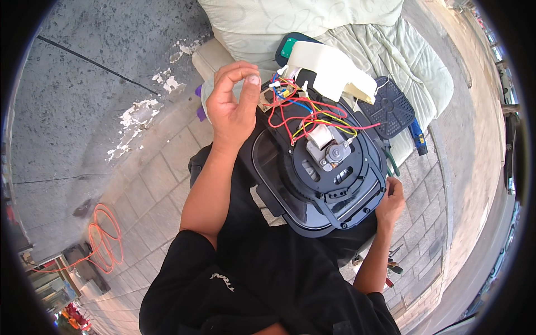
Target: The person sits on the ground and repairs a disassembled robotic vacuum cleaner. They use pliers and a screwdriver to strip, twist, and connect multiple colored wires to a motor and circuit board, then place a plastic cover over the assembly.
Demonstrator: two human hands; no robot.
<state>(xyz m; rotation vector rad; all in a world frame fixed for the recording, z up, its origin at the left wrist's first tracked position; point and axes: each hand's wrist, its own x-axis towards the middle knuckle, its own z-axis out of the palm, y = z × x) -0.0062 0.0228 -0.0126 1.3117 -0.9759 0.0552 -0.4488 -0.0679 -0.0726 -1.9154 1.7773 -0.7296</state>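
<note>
Teardown work on an opened black round plastic appliance housing (318, 184), resting on the person's lap, underside up, with a small silver shaded-pole motor (326, 148) bolted at its centre. Left hand (231, 103) is raised at the housing's far-left rim, thumb and forefinger closed in a pinch, other fingers curled; whatever sits between the tips is too small to make out, could be a screw or a wire end. Just right of that hand: tangle of red, yellow and blue thin wires (304, 109) running from a small connector block to the motor. Beyond the wires, a cream moulded plastic duct cover (329, 70) lies against the housing's far edge. Right hand (391, 201) is at the near-right rim, fingers wrapped on the edge, bracing the housing. Left forearm comes up steeply from the lower edge, wrist bent slightly inward; right forearm is tucked low beside the housing, elbow bent. Judgement: step in hand looks like wiring or fastener work at the connector end. Next move likely needs a fine, steady pinch at the terminals while the right hand keeps the housing from rocking. Farther right of the duct cover, a dark perforated plastic grille (391, 106) lies on pale green cushions (312, 22).
</note>
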